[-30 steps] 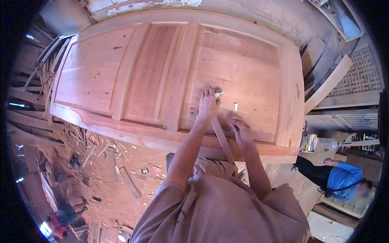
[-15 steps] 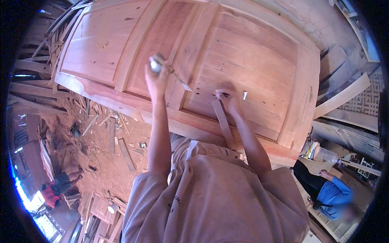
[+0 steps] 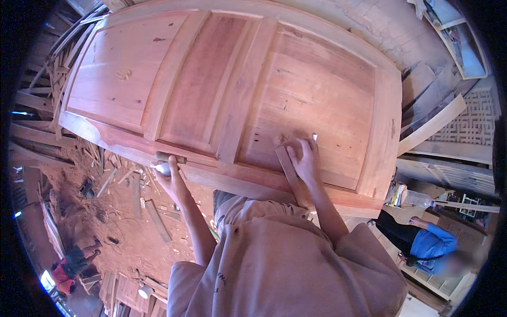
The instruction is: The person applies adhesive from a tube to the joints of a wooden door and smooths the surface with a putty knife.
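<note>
Now the panelled wooden slab [image 3: 327, 79] is losing one of the two hands over it: since half a second ago, the left hand [image 3: 171, 180] has been swinging from above the middle panel out past the near edge, towards nine o'clock, which is leaving the work on the right-hand panel to the right hand [image 3: 308, 161] alone. The slab is lying face up, stretching from nine o'clock through twelve to three; two crosspieces [image 3: 248, 95] are dividing it into three panels, the middle one looking darker and redder, the outer ones paler, with dark knots and streaks of grain showing, and a whitish patch is brightening the near edge just past nine o'clock. A narrow wooden strip [image 3: 290, 171] is lying across the slab's near rail between three and five o'clock, its lower end reaching the edge by the person's shirt. The right hand is arching beside the strip's upper end at three o'clock; whether its fingers are gripping the wood, I cannot tell. At nine, the left hand is curling closed around a short brown cylinder [image 3: 170, 157] and a pale rounded thing [image 3: 164, 169], too small to identify. Smallest of all, a white sliver [image 3: 315, 137] is showing at two o'clock, just beyond the right fingertips.
</note>
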Action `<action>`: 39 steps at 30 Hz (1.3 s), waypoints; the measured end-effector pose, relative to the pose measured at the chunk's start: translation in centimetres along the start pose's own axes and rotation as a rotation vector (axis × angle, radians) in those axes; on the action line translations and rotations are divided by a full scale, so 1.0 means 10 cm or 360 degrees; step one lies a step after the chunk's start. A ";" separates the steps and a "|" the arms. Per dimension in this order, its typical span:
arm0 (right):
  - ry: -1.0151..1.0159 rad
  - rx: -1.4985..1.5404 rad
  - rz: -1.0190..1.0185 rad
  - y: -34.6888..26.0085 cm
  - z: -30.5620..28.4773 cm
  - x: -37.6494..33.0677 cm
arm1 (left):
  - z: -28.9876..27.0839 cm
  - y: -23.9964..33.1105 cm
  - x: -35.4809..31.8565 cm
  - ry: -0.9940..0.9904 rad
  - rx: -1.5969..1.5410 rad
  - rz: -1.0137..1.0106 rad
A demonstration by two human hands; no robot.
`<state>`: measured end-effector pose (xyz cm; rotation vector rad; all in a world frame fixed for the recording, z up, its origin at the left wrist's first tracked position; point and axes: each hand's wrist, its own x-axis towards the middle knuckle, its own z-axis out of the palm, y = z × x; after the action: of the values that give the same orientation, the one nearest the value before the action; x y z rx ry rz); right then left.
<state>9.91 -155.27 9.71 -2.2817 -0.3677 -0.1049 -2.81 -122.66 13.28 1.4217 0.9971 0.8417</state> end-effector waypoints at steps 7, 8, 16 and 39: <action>-0.0661 -0.0668 0.0291 0.06 -0.16 -0.81 | 0.09 0.12 -0.22 -0.0001 0.0032 0.0017; -0.0783 -0.0749 0.0235 0.05 -0.17 -0.84 | 0.13 0.12 -0.25 -0.0018 0.0041 0.0013; 0.0133 -0.0463 0.0238 1.10 -0.82 0.26 | 0.39 0.15 -0.46 -0.0008 -0.0005 0.0038; -0.0273 -0.0397 -0.0511 1.97 -0.04 2.84 | 0.57 0.20 -0.83 0.0131 0.0041 -0.0062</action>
<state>42.82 -161.50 1.34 -2.4658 -0.8522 -0.1236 -0.55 -132.51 15.15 1.3946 1.0983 0.8671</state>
